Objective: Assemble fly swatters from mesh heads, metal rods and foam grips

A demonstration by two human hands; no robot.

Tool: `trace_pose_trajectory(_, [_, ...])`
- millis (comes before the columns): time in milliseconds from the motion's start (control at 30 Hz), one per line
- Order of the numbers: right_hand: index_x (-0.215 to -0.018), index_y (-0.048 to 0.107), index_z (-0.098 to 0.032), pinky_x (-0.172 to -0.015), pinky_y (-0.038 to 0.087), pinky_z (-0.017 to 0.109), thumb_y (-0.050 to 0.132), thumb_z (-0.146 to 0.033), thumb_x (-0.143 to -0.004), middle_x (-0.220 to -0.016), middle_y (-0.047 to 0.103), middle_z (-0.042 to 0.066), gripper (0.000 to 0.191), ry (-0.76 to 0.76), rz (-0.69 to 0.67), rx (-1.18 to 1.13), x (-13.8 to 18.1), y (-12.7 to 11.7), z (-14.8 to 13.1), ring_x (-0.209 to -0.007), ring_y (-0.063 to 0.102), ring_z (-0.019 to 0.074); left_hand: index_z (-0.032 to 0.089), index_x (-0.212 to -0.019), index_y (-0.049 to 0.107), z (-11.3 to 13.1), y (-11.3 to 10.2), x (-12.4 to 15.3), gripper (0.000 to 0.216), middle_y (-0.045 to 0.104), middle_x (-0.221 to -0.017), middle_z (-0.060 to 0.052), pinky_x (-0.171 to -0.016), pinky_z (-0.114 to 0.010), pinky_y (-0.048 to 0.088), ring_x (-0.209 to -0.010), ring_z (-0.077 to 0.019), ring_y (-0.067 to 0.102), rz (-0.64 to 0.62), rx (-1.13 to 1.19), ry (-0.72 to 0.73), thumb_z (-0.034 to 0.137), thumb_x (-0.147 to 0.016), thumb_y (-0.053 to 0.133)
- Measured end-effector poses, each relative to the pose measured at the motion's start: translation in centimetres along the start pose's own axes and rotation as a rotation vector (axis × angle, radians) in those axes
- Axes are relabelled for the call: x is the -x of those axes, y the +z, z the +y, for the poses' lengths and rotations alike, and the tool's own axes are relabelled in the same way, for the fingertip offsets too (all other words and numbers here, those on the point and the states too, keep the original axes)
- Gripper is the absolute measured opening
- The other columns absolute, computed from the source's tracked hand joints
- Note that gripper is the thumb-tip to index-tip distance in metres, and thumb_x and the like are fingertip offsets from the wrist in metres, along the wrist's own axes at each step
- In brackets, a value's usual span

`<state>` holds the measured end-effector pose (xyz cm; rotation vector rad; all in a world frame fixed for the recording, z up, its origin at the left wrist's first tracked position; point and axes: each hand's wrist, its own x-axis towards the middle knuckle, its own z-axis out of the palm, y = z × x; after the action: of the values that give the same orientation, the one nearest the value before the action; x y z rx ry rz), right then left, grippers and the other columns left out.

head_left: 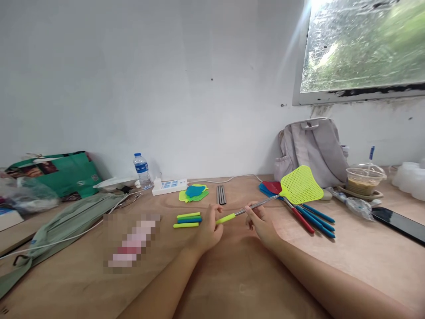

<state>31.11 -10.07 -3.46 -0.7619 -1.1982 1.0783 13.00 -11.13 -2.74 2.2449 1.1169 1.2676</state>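
Note:
A yellow-green fly swatter (300,185) with a metal telescopic rod and a yellow-green grip is held over the wooden table (232,274). My left hand (209,228) is closed on the grip end. My right hand (260,221) pinches the metal rod a little further along. Its mesh head hangs over a pile of finished swatters (314,217) with red and blue handles. Loose yellow-green and blue handle grips (187,219) lie just left of my left hand. Dark metal rods (221,195) and loose swatter heads (194,192) lie further back.
A grey backpack (314,148) leans on the wall at right, beside a lidded drink cup (363,179) and a dark phone (400,223). At left are a water bottle (142,169), a power strip (169,186), a green bag (63,175) and grey-green cloth (59,228).

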Motion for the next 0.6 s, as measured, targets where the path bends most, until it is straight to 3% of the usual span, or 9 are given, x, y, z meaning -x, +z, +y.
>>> trace_pose_trajectory(67, [-0.078, 0.044, -0.02, -0.034, 0.029, 0.019, 0.06, -0.051, -0.066, -0.049, 0.044, -0.009, 0.037, 0.046, 0.024, -0.009, 0.0, 0.1, -0.3, -0.033, 0.041, 0.006, 0.021, -0.099, 0.035, -0.6, 0.3, 0.1, 0.044, 0.043, -0.083, 0.001, -0.06, -0.021, 0.036, -0.059, -0.0077, 0.04, 0.035, 0.097, -0.07, -0.002, -0.061, 0.039])
trace_pose_trajectory(167, [-0.075, 0.046, -0.019, -0.034, 0.028, 0.02, 0.063, -0.052, -0.063, -0.043, 0.041, -0.01, 0.039, 0.115, 0.031, 0.014, 0.2, 0.3, -0.7, -0.033, 0.037, 0.0061, 0.022, -0.091, 0.033, -0.9, 0.6, 0.1, 0.039, 0.039, -0.078, 0.003, -0.056, -0.018, 0.031, -0.061, -0.0067, 0.039, 0.023, 0.225, -0.1, -0.002, -0.06, 0.04])
trace_pose_trajectory(367, [-0.073, 0.048, -0.018, -0.035, 0.024, 0.02, 0.063, -0.05, -0.064, -0.039, 0.039, -0.01, 0.036, 0.113, -0.12, -0.011, 0.8, 0.4, -0.6, -0.032, 0.034, 0.0053, 0.019, -0.079, 0.037, -0.4, 0.8, -0.1, 0.025, 0.036, -0.07, 0.005, -0.056, -0.017, 0.029, -0.063, -0.0069, 0.038, 0.005, 0.292, -0.123, 0.002, -0.061, 0.043])
trace_pose_trajectory(467, [-0.07, 0.047, -0.019, -0.036, 0.022, 0.02, 0.064, -0.047, -0.065, -0.045, 0.047, -0.008, 0.033, 0.199, -0.179, -0.141, 1.2, 0.6, -0.6, -0.033, 0.036, 0.0048, 0.019, -0.072, 0.036, -0.6, 0.8, -0.3, 0.018, 0.034, -0.065, 0.005, -0.053, -0.017, 0.027, -0.058, -0.0062, 0.035, 0.036, 0.366, -0.159, 0.005, -0.062, 0.044])
trace_pose_trajectory(600, [-0.066, 0.046, -0.019, -0.037, 0.024, 0.02, 0.067, -0.046, -0.062, -0.059, 0.056, -0.004, 0.035, 0.312, -0.145, -0.32, 1.5, 0.9, -0.8, -0.036, 0.038, 0.0046, 0.018, -0.067, 0.039, -1.1, 0.7, -0.6, 0.017, 0.036, -0.061, 0.005, -0.053, -0.017, 0.028, -0.058, -0.0069, 0.038, 0.058, 0.413, -0.191, 0.005, -0.058, 0.044])
